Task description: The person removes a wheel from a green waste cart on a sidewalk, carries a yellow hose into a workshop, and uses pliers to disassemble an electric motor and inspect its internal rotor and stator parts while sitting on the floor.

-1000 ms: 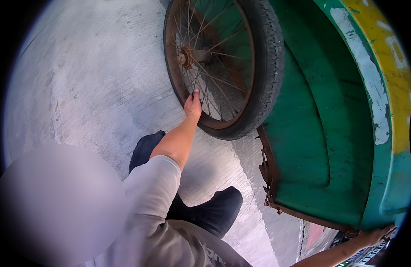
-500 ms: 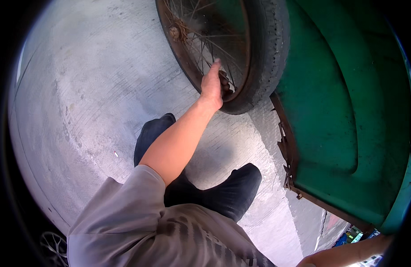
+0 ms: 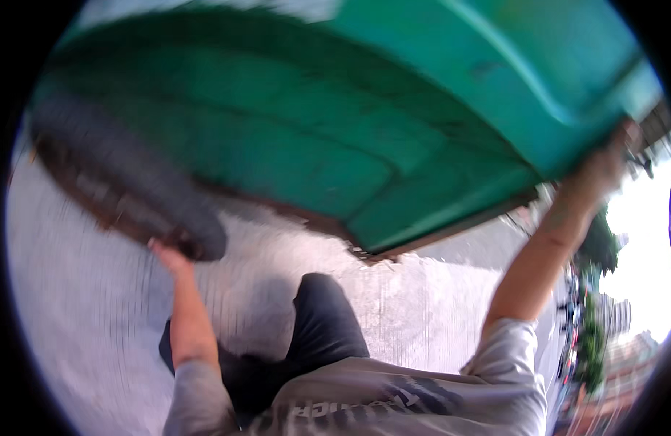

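Note:
My left hand grips the lower rim of a bicycle-type wheel with a dark tyre and rusty metal, at the left. The wheel stands beside the green body of a vehicle, which has a lighter green outer panel and a rusty lower edge. My right hand is raised at the right, holding the outer panel's edge. Motion blurs both hands and the wheel, so exact finger placement is hard to make out.
Pale concrete ground lies under me, with my dark-trousered knee in view. Far right are green trees, buildings and small blurred shapes along a road.
The view has swung round: the wheel now appears at left, the green body across the top, and street surroundings at right. My right hand shows higher; my left stays at the wheel's rim.

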